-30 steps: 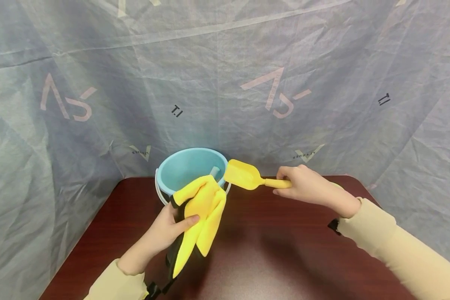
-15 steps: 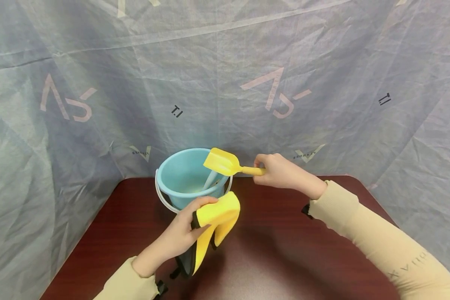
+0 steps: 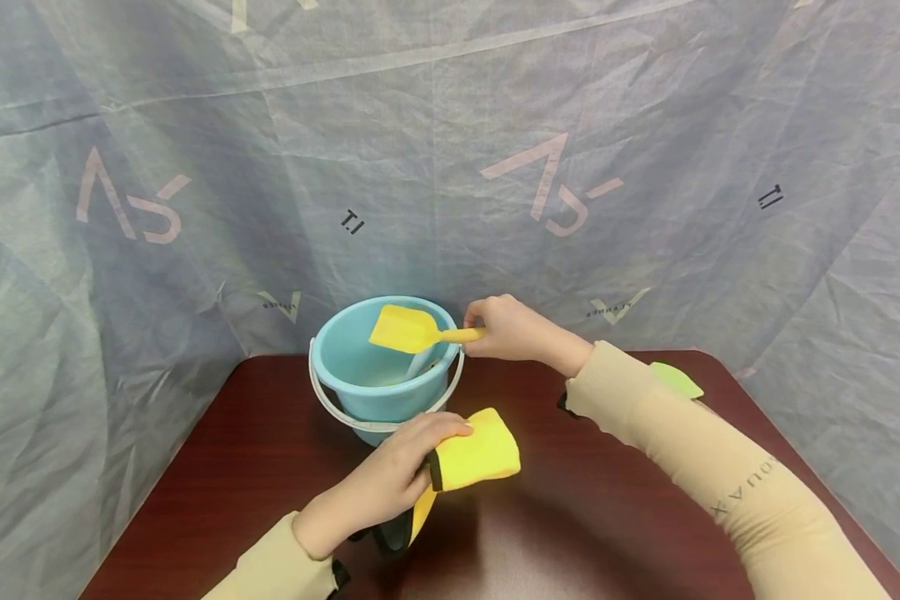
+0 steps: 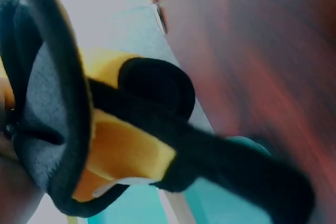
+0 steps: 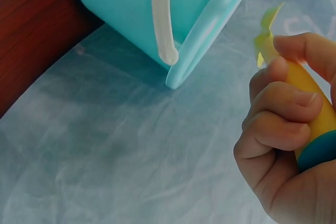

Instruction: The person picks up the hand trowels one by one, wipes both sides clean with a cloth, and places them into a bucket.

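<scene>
Gripping the yellow shovel (image 3: 424, 334) by its handle (image 3: 459, 335), right hand (image 3: 508, 327), blade (image 3: 403, 329) beyond curled fingers (image 5: 278, 130)

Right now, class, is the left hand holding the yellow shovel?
No, the right hand grips the yellow shovel, while the left hand holds a yellow and black fabric item.

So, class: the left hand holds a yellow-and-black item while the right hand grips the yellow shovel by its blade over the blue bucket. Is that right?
No: the head view shows the right hand gripping the yellow shovel by its handle, not its blade, over the blue bucket.
</scene>
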The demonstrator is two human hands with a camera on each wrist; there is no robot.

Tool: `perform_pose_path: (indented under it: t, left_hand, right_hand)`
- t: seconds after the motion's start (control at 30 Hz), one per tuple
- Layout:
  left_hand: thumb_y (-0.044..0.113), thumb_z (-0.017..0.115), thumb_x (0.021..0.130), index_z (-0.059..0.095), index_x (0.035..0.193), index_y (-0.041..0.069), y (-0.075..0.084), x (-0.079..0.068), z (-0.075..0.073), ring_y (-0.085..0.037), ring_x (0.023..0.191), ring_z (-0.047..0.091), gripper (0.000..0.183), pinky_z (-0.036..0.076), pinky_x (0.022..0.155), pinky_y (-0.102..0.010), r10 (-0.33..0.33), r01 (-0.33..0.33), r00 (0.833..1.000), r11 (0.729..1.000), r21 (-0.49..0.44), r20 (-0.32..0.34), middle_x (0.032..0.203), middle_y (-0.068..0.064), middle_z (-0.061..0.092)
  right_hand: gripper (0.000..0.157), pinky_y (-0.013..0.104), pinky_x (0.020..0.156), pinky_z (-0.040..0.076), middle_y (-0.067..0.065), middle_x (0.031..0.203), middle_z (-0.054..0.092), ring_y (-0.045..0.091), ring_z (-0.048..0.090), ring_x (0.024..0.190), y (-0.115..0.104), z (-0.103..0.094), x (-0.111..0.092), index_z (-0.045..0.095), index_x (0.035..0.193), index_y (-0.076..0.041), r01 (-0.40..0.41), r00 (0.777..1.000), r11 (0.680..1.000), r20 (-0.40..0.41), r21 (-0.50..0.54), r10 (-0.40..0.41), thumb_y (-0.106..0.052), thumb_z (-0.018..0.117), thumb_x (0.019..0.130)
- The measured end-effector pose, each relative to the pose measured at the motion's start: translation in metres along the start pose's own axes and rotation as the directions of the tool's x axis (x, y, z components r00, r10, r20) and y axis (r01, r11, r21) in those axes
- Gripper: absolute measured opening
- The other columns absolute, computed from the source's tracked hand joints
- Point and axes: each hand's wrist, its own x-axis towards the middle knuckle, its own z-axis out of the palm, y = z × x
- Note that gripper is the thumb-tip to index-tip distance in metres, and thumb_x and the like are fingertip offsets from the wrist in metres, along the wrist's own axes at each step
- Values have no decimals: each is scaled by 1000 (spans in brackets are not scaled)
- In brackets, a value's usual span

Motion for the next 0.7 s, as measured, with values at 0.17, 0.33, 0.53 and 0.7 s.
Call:
perform_pose_path:
  t: [0.17,0.33,0.53,0.7]
  left_hand:
    - [-17,46,69,49,129,14,-1,3,7,-14,121,49,68,40,102,-40,78,-80,997,991,103,27,128,1,52]
    - [-16,46,66,52,126,17,0,4,9,-14,118,51,68,42,97,-33,119,-126,992,976,176,50,128,1,53]
    - [-16,50,66,53,126,18,-1,2,11,-13,115,51,69,44,91,-31,140,-152,988,964,218,72,129,2,53]
    - [-15,45,69,54,125,18,-1,1,13,-13,114,51,66,43,90,-30,128,-140,989,968,210,69,129,2,53]
  right_hand:
    - [12,22,55,46,0,73,65,11,53,55,-5,9,14,69,84,-9,13,1000,1000,17,-17,-12,-19,70,77]
    - [12,22,59,49,-2,79,68,11,58,63,-11,21,30,74,84,-13,43,999,997,35,-66,-40,-21,73,75]
    - [14,19,58,48,-6,76,68,9,58,62,-18,39,45,76,86,-15,27,998,993,65,-113,-20,-24,72,76]
    - [10,18,48,36,-7,56,49,7,38,47,-25,48,56,67,66,-12,79,992,990,109,-117,-66,-14,68,76]
